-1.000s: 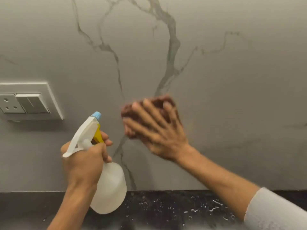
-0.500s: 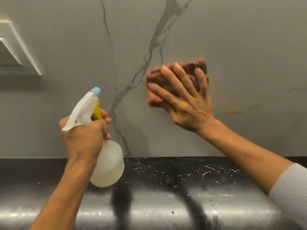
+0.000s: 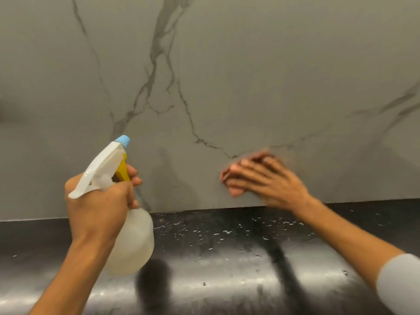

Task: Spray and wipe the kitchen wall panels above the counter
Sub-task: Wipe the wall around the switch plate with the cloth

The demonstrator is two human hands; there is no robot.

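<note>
The wall panel (image 3: 227,76) is grey marble with dark veins and fills the upper part of the view. My right hand (image 3: 270,185) lies flat against its lower part, just above the counter, pressing a brown cloth (image 3: 227,172) to it; the hand is blurred and covers most of the cloth. My left hand (image 3: 100,205) grips the neck of a white spray bottle (image 3: 134,242), whose blue nozzle points up and right toward the wall. The bottle hangs above the counter, left of the cloth.
A glossy black counter (image 3: 227,258) runs along the bottom, dotted with water droplets near the wall. Its joint with the panel crosses the view below my right hand.
My right hand has slid the cloth down and to the right along the panel, close to the counter. The view has shifted right, so the switch plate at the left has gone out of sight.
</note>
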